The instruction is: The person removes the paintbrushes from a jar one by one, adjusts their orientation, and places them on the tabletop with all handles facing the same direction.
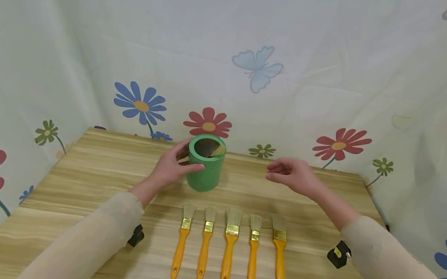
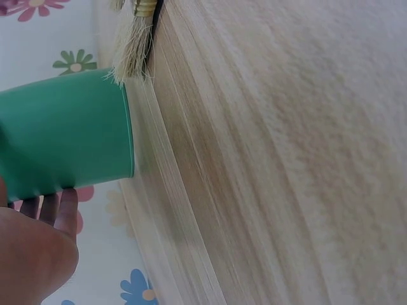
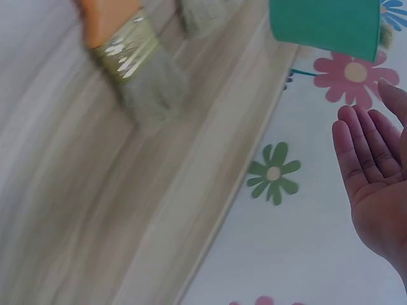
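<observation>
Thumb in front and fingers behind, my left hand (image 1: pixel 171 165) grips a green cylindrical container (image 1: pixel 204 174) from its left side. The container has a round opening in its top; inside it is dark, with a tan patch at the right. My right hand (image 1: pixel 292 175) is held over the table to the right of the container, its fingers loosely bent and nothing in them. In the right wrist view its palm (image 3: pixel 378 190) faces the container. Nearer me lie several paintbrushes (image 1: pixel 227 261) in a row, bristles pointing away, with orange handles and gold-coloured ferrules.
The wood-grain table (image 1: pixel 112 158) ends at the back against a pale curtain (image 1: pixel 311 38) printed with flowers and a butterfly. A small black device (image 1: pixel 136 236) shows by the left sleeve, and another black device (image 1: pixel 338 254) by the right sleeve.
</observation>
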Available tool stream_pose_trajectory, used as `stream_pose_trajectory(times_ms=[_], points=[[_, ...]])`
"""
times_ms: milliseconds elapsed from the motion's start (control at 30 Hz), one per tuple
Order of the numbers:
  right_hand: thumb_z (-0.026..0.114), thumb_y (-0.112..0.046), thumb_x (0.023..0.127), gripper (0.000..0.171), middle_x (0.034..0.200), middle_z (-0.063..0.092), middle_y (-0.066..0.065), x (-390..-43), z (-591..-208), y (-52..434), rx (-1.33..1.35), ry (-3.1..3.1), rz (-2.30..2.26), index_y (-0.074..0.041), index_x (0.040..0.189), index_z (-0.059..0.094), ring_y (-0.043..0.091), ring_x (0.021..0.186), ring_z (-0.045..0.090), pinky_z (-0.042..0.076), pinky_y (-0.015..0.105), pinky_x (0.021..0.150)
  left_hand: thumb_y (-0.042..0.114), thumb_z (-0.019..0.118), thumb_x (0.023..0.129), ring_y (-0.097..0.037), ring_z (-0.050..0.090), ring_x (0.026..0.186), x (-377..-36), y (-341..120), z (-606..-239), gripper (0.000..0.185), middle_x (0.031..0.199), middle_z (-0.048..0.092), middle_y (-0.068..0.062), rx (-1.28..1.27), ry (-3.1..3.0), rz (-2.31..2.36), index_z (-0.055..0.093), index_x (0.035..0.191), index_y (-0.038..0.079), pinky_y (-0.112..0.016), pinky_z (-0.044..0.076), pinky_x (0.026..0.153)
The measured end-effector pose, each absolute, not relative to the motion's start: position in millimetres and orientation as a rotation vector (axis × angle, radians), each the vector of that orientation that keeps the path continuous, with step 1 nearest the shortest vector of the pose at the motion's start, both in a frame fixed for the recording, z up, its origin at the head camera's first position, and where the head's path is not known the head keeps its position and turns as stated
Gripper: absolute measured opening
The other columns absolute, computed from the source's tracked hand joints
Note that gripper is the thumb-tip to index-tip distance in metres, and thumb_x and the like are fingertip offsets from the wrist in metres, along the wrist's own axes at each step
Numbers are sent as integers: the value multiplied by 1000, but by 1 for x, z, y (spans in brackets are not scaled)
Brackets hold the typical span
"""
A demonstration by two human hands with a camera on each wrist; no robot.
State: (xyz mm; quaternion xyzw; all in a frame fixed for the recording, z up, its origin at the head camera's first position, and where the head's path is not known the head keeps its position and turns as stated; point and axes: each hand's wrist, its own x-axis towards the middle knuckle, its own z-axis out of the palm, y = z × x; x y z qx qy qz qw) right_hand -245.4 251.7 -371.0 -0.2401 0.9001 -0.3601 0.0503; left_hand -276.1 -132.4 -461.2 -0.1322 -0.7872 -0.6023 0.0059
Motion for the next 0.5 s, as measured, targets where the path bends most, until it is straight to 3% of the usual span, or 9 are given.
stream_pose_trajectory(times_ms=[267,500], points=[[80,-24,99,52,137,71,17,-255,-354,223,-754,2741,-1108,-2,145,65,33,126,68,57,51,107,34,91,88,-38,48,149,-276,-132,-462,91,163,50,-8,-413,-2461,-1879,43,165,29,-55,46,119],[82,-27,97,72,158,56,14,-261,-348,197,-809,2793,-1098,-6,159,51,36,146,53,46,54,119,33,91,88,-37,49,149,-275,-131,-461,90,162,51,-7,-411,-2466,-1865,44,164,29,-55,48,117]])
